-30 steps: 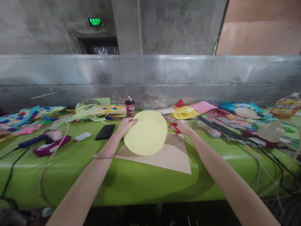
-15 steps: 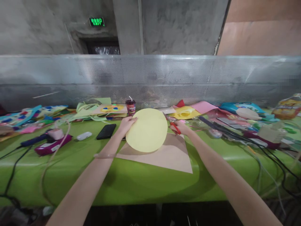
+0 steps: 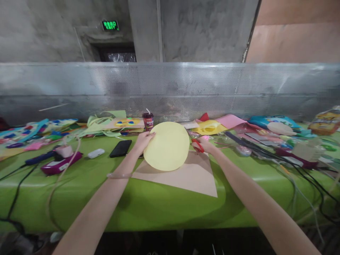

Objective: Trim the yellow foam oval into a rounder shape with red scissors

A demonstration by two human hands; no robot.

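Observation:
My left hand (image 3: 143, 141) grips the left edge of a pale yellow paper disc (image 3: 166, 146) and holds it tilted up over a tan paper sheet (image 3: 189, 174) that lies on the green table (image 3: 148, 205). My right hand (image 3: 204, 144) is closed on red-handled scissors (image 3: 197, 145) at the disc's right edge. The scissor blades are hidden behind the disc. A thin clear bracelet circles my left wrist.
A black phone (image 3: 120, 148) and a small white case (image 3: 95, 153) lie left of my left hand. A dark cup with a straw (image 3: 148, 121) stands behind the disc. Coloured paper scraps line the back; a purple glue gun (image 3: 60, 164) and cables sit left, more cables right.
The yellow disc has been lifted slightly and turned a little. My right hand with the scissors has moved closer to its right edge.

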